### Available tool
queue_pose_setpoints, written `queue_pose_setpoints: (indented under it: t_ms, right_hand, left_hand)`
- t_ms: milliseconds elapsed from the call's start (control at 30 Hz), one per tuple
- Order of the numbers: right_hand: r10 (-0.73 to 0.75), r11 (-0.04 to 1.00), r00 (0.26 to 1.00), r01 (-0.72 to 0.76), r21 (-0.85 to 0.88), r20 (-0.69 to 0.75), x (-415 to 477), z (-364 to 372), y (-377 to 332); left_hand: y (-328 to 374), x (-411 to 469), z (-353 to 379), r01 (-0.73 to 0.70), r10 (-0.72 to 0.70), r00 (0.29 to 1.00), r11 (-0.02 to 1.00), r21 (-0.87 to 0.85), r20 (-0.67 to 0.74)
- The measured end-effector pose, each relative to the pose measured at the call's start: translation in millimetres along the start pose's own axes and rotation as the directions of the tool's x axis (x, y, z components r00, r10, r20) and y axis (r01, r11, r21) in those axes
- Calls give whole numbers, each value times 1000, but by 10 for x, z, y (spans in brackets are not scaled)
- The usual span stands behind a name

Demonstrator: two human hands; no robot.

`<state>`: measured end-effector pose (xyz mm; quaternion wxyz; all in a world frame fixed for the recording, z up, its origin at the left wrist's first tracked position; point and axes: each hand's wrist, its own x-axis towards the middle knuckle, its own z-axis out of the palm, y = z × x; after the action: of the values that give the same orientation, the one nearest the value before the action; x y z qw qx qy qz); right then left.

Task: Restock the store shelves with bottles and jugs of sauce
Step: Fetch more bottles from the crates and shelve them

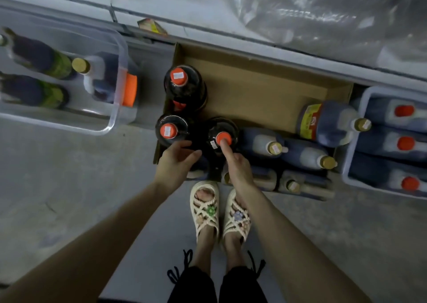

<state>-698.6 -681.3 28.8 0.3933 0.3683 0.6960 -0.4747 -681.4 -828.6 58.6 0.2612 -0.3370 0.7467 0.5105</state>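
Status check, stock on the floor, head view looking straight down.

- Cardboard box: more than half of its bottom is bare. Three dark orange-capped bottles stand upright at its left end: far bottle, near-left bottle, near-right bottle.
- Gold-capped jugs lie on their sides along the box's near edge, with a yellow-label jug at the right end.
- Blue bin, just right of the box: packed with red-capped jugs.
- Clear bin, to the left: a few more bottles lying down.
- Left hand: fingers loosely curved at the near-left bottle's shoulder. Grip or mere contact, I cannot tell.
- Right hand: index finger stretched out, tip on the near-right bottle's orange cap; it grips nothing.

Judgement: the bare box bottom suggests part of this carton is already shelved (no stocked shelf is in view to confirm). Plenty is left: three bottles, the loose jugs and both bins. Likely step in hand: picking the next bottle.
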Motion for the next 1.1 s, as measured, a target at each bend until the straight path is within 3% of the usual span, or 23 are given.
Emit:
queue_pose_setpoints:
  t_ms: [400,533,700,900,1100]
  right_hand:
    - [61,964,998,-66,256,31,98,176,-44]
    - [108,907,994,-110,405,28,249,246,-99]
    - [26,848,999,-34,529,22,267,197,-390]
    - [-85,883,996,89,460,-28,138,25,-794]
    - [-211,909,977,192,370,11,-535,-338,-1327]
  left_hand:
    - [16,198,-64,-4,6,1000,996,-84,26]
    - [52,269,-85,3,1,999,994,-108,36]
    - [86,255,-114,-9,17,998,992,-127,65]
    - [265,144,-218,-46,55,997,986,-160,49]
    - [779,-216,-404,-102,119,990,975,-200,76]
